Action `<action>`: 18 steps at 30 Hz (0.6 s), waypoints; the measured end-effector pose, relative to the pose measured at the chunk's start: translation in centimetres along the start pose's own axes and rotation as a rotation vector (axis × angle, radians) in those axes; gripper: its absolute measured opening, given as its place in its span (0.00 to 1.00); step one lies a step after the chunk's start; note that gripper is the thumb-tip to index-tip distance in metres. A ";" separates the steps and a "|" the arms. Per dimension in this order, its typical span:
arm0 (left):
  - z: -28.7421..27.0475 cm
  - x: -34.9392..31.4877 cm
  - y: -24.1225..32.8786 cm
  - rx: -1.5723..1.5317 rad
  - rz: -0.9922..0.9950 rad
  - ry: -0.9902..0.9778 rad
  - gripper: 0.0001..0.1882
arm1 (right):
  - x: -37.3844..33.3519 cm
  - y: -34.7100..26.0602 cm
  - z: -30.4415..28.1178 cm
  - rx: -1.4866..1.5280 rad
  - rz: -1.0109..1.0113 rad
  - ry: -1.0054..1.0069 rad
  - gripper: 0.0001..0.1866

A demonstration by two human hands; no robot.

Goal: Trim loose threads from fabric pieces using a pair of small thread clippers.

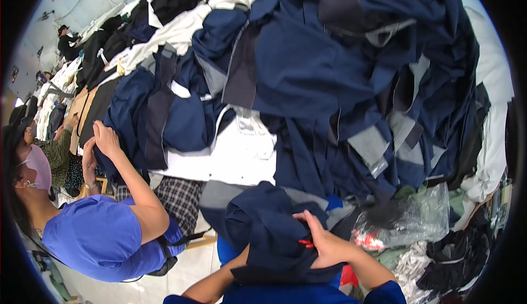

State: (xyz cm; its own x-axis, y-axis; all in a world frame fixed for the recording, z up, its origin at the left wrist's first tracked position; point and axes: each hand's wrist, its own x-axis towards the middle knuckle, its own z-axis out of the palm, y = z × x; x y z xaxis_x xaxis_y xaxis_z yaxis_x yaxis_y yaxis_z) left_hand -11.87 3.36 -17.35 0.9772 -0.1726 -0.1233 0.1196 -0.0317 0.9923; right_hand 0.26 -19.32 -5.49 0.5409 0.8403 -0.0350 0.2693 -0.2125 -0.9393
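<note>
A navy blue garment (258, 221) is bunched up in front of me, over my lap and against the table's near edge. My left forearm (217, 279) reaches into its folds, and the cloth hides my left hand. On the garment's right side rests my right hand (326, 243), its thumb and fingers curved toward the cloth. A small red tool (306, 243) shows at its palm; the fingers hide most of it, so its exact kind cannot be made out.
A large pile of navy garments (318, 73) covers the table ahead, with white cloth (241, 156) below it. A clear plastic bag (406, 221) lies to the right, above black and white scraps (439, 260). At left, a person in blue (99, 232) handles dark cloth.
</note>
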 end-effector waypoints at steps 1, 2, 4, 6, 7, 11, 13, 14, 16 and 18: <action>-0.6 -1.9 -0.1 0.027 0.057 0.064 0.18 | 0.6 -0.2 -0.3 0.073 -0.066 -0.037 0.63; -1.6 -4.6 -0.7 0.056 0.107 0.132 0.17 | 1.0 -2.2 -1.3 0.214 0.123 -0.207 0.62; -2.6 -10.0 -1.5 0.116 0.205 0.277 0.17 | 2.1 -3.2 -1.2 0.056 0.126 -0.421 0.54; -3.0 -13.1 -3.0 0.160 0.311 0.373 0.16 | 3.4 -4.9 -1.7 -0.078 0.063 -0.480 0.47; -2.7 -11.6 -2.5 0.177 0.369 0.420 0.16 | 3.8 -6.0 -2.1 -0.157 0.046 -0.493 0.45; -2.2 -6.0 4.0 0.248 0.586 0.685 0.15 | 8.5 -10.9 -7.4 -0.642 -0.539 -0.298 0.35; -3.1 -2.4 9.9 0.274 0.679 0.813 0.15 | 11.6 -15.6 -12.3 -1.131 -0.871 -0.012 0.21; -3.8 -0.4 13.5 0.278 0.725 0.869 0.15 | 13.1 -17.4 -15.3 -1.349 -0.997 0.269 0.14; -5.2 0.4 16.7 0.207 0.721 0.877 0.19 | 16.1 -21.6 -23.2 -1.713 -0.952 0.663 0.11; -5.7 1.1 17.3 0.222 0.723 0.895 0.18 | 15.6 -25.3 -31.4 -1.678 -0.708 1.188 0.25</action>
State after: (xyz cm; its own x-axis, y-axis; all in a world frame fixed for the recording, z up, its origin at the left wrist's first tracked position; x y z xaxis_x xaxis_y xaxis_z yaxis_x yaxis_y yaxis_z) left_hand -7.72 8.23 -0.29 0.5910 0.5305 0.6077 -0.4608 -0.3963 0.7941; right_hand 26.90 -16.47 28.41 -0.0077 0.4769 0.8789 0.4892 -0.7648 0.4193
